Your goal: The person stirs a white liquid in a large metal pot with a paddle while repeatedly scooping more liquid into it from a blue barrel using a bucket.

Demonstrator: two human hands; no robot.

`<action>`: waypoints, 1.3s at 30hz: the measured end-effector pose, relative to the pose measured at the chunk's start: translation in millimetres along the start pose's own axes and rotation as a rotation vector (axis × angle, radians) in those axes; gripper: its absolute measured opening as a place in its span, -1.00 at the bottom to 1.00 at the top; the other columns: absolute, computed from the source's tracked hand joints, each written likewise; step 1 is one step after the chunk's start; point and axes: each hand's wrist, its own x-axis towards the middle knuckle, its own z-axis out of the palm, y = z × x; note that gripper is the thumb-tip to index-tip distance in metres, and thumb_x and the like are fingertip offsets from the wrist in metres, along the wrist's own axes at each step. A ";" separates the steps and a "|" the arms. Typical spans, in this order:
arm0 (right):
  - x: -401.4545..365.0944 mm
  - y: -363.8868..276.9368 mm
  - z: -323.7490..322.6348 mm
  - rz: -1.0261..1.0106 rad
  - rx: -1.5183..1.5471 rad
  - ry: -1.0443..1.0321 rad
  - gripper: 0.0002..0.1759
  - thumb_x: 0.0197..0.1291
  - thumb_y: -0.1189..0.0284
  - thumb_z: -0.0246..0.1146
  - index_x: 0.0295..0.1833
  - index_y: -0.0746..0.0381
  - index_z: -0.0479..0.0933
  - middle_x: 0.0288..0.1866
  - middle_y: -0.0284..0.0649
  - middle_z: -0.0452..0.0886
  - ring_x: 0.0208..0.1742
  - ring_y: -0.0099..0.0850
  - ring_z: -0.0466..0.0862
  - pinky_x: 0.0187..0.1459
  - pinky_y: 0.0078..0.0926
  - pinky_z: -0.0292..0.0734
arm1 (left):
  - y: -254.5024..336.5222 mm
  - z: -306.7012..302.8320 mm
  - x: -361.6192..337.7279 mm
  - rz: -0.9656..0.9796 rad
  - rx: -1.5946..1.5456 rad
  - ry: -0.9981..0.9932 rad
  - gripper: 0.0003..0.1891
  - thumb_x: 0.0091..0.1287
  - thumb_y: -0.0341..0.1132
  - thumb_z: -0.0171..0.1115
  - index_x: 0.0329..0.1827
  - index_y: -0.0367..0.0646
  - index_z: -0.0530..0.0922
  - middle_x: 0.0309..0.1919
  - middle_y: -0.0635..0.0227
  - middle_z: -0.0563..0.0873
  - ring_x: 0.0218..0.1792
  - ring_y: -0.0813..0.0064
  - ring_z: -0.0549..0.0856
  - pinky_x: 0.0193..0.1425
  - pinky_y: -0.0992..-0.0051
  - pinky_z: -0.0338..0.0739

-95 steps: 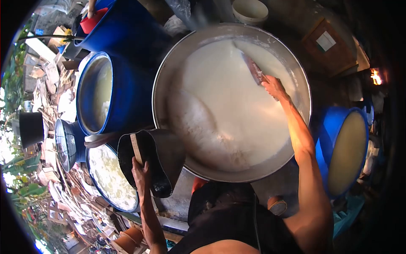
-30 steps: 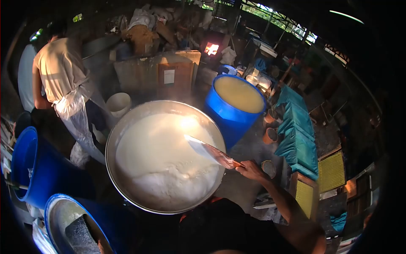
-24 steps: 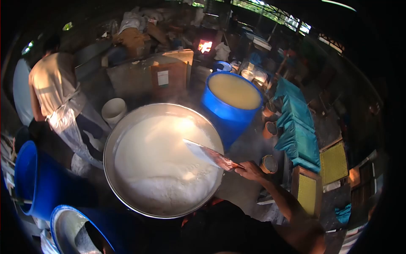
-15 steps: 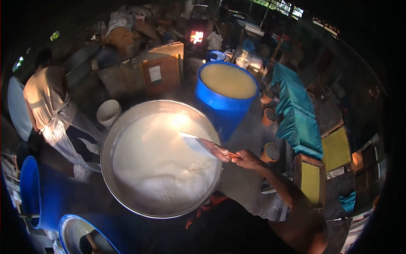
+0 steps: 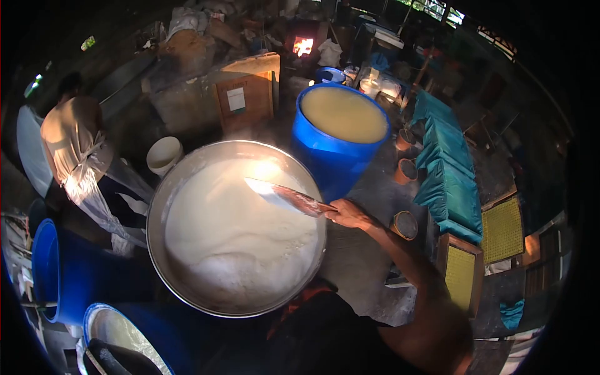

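Note:
My right hand [image 5: 347, 214] is closed around the handle of a flat wooden paddle [image 5: 294, 199] and reaches in from the right, over the rim of a large round metal vat [image 5: 154, 250]. The paddle's broad blade overlaps the pale, milky liquid [image 5: 212, 206], its tip pointing to the upper left. Swirls and a frothy mound mark the liquid's near side. My left hand is outside the view.
A blue barrel [image 5: 340, 153] of yellowish liquid stands beyond the vat, with more blue barrels [image 5: 47, 269] at lower left. A co-worker [image 5: 75, 137] bends over at left near a white bucket [image 5: 165, 154]. Teal-covered stacks [image 5: 447, 181] and yellow-meshed trays [image 5: 460, 272] line the right. Fire [image 5: 303, 46] glows behind.
My right hand and the paddle have moved left and slightly up across the vat. The liquid's swirl has shifted, and the dark object in the lower-left barrel has moved in view.

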 end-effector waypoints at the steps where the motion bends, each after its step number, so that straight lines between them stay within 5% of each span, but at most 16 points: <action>1: 6.7 -1.7 2.4 -0.006 0.039 -0.003 -0.61 0.24 0.18 0.30 -0.18 0.34 0.66 -0.32 0.10 0.70 -0.22 0.05 0.71 -0.13 -0.08 0.55 | 5.0 -8.6 -4.7 0.004 -0.005 0.021 -0.64 0.43 -0.16 0.31 0.06 -0.30 0.58 -0.41 0.29 0.69 -0.43 0.39 0.62 -0.33 0.31 0.51; 5: 30.4 5.5 12.9 -0.013 0.121 -0.065 -0.63 0.23 0.18 0.29 -0.19 0.34 0.66 -0.37 0.06 0.69 -0.27 -0.03 0.72 -0.18 -0.09 0.55 | 28.9 -52.9 -33.1 0.048 -0.043 0.131 -0.59 0.44 -0.14 0.30 0.16 -0.30 0.56 -0.33 0.30 0.72 -0.35 0.34 0.66 -0.23 0.31 0.54; 9: 57.7 22.6 17.8 -0.027 0.307 -0.166 -0.69 0.24 0.24 0.37 -0.30 0.31 0.62 -0.55 -0.23 0.60 -0.49 -0.47 0.58 -0.41 -0.32 0.47 | 65.9 -99.8 -91.5 0.102 -0.155 0.164 -0.53 0.46 -0.12 0.28 0.26 -0.30 0.53 -0.26 0.32 0.74 -0.27 0.30 0.69 -0.13 0.30 0.57; 12: 85.7 32.8 13.0 -0.147 0.223 -0.191 -0.75 0.26 0.31 0.33 -0.32 0.31 0.62 -0.55 -0.23 0.60 -0.50 -0.48 0.58 -0.41 -0.33 0.46 | 153.5 -112.4 -148.4 0.121 -0.312 0.052 -0.48 0.48 -0.11 0.27 0.34 -0.29 0.51 -0.20 0.33 0.76 -0.21 0.27 0.72 -0.05 0.30 0.60; 13: 90.9 25.9 1.7 -0.153 0.196 -0.202 -0.77 0.26 0.34 0.31 -0.32 0.30 0.63 -0.55 -0.22 0.62 -0.51 -0.43 0.60 -0.41 -0.33 0.47 | 193.6 -109.0 -173.9 0.031 -0.527 -0.125 -0.50 0.51 -0.11 0.26 0.34 -0.28 0.51 -0.12 0.48 0.68 -0.17 0.48 0.63 -0.03 0.43 0.55; 14: 103.2 35.6 -2.1 -0.224 0.132 -0.220 -0.77 0.26 0.34 0.29 -0.32 0.30 0.64 -0.54 -0.20 0.64 -0.52 -0.38 0.62 -0.40 -0.32 0.49 | 224.9 -104.3 -189.1 0.007 -0.512 -0.226 -0.47 0.50 -0.11 0.29 0.37 -0.29 0.47 -0.06 0.43 0.67 -0.12 0.50 0.63 -0.02 0.46 0.55; 15: 113.5 40.6 -5.9 -0.244 0.119 -0.247 -0.78 0.27 0.36 0.28 -0.33 0.30 0.63 -0.54 -0.20 0.63 -0.53 -0.37 0.62 -0.40 -0.32 0.49 | 251.0 -96.9 -203.2 -0.014 -0.508 -0.328 -0.44 0.48 -0.12 0.31 0.40 -0.29 0.44 0.01 0.38 0.66 -0.07 0.53 0.63 -0.01 0.49 0.55; 19: 141.2 48.7 -21.2 -0.352 0.092 -0.358 -0.81 0.30 0.40 0.25 -0.28 0.30 0.63 -0.54 -0.20 0.63 -0.53 -0.36 0.62 -0.40 -0.31 0.50 | 342.6 -32.3 -270.8 -0.184 -0.622 -0.033 -0.49 0.44 -0.18 0.37 0.34 -0.27 0.49 -0.07 0.40 0.68 -0.23 0.66 0.61 -0.20 0.57 0.52; 21: 145.0 61.0 -14.7 -0.221 0.261 -0.322 -0.84 0.32 0.42 0.21 -0.22 0.29 0.61 -0.52 -0.19 0.64 -0.51 -0.35 0.64 -0.39 -0.30 0.50 | 355.9 10.0 -297.1 -0.264 -0.707 -0.005 -0.42 0.42 -0.17 0.39 0.39 -0.29 0.46 -0.06 0.36 0.68 -0.31 0.64 0.59 -0.26 0.53 0.52; 23: 167.7 76.3 -10.2 -0.222 0.248 -0.374 -0.84 0.34 0.42 0.20 -0.23 0.29 0.59 -0.51 -0.18 0.64 -0.51 -0.36 0.64 -0.40 -0.31 0.49 | 391.1 26.3 -309.4 -0.342 -0.767 -0.174 -0.36 0.39 -0.15 0.41 0.41 -0.32 0.41 -0.07 0.30 0.67 -0.31 0.60 0.60 -0.28 0.49 0.53; 25: 198.9 82.7 0.1 -0.218 0.251 -0.396 -0.84 0.35 0.42 0.18 -0.23 0.28 0.57 -0.51 -0.17 0.64 -0.52 -0.38 0.64 -0.42 -0.32 0.49 | 411.8 66.3 -324.7 -0.410 -0.779 -0.062 -0.43 0.37 -0.15 0.42 0.29 -0.34 0.46 -0.24 0.33 0.65 -0.39 0.60 0.60 -0.36 0.51 0.50; 27: 227.7 85.2 6.0 -0.254 -0.019 -0.368 -0.82 0.36 0.42 0.16 -0.29 0.29 0.52 -0.53 -0.16 0.62 -0.51 -0.34 0.65 -0.42 -0.27 0.50 | 426.1 90.5 -330.3 -0.390 -0.841 -0.274 -0.45 0.34 -0.21 0.41 0.30 -0.26 0.44 -0.29 0.35 0.63 -0.46 0.60 0.59 -0.45 0.52 0.49; 29: 266.6 99.6 31.5 -0.391 -0.048 -0.329 -0.79 0.37 0.41 0.15 -0.32 0.29 0.49 -0.54 -0.15 0.61 -0.48 -0.28 0.66 -0.39 -0.21 0.50 | 441.2 127.6 -341.4 -0.442 -0.960 -0.227 -0.58 0.35 -0.23 0.36 0.15 -0.25 0.48 -0.40 0.36 0.60 -0.53 0.59 0.57 -0.51 0.51 0.47; 32: 322.8 106.0 66.6 -0.507 0.051 -0.363 -0.79 0.40 0.33 0.19 -0.29 0.22 0.52 -0.60 -0.30 0.52 -0.68 -0.52 0.47 -0.67 -0.44 0.36 | 454.1 177.2 -349.7 -0.548 -1.066 -0.280 -0.67 0.36 -0.25 0.34 0.04 -0.24 0.47 -0.46 0.37 0.57 -0.57 0.57 0.56 -0.55 0.47 0.48; 35: 328.4 33.3 68.0 -0.202 0.246 -0.519 -0.80 0.42 0.34 0.20 -0.24 0.24 0.51 -0.56 -0.33 0.54 -0.68 -0.57 0.47 -0.67 -0.51 0.37 | 467.1 218.8 -358.5 -0.708 -1.204 -0.296 -0.73 0.39 -0.25 0.35 -0.07 -0.21 0.47 -0.53 0.44 0.52 -0.64 0.58 0.52 -0.59 0.48 0.48; 39: 383.7 -15.9 106.0 -0.284 0.265 -0.527 -0.79 0.44 0.33 0.19 -0.21 0.24 0.50 -0.56 -0.35 0.53 -0.68 -0.58 0.45 -0.67 -0.52 0.38 | 486.1 257.0 -366.4 -0.828 -1.291 -0.302 -0.69 0.36 -0.23 0.43 -0.31 -0.16 0.44 -0.60 0.49 0.47 -0.69 0.59 0.46 -0.64 0.46 0.42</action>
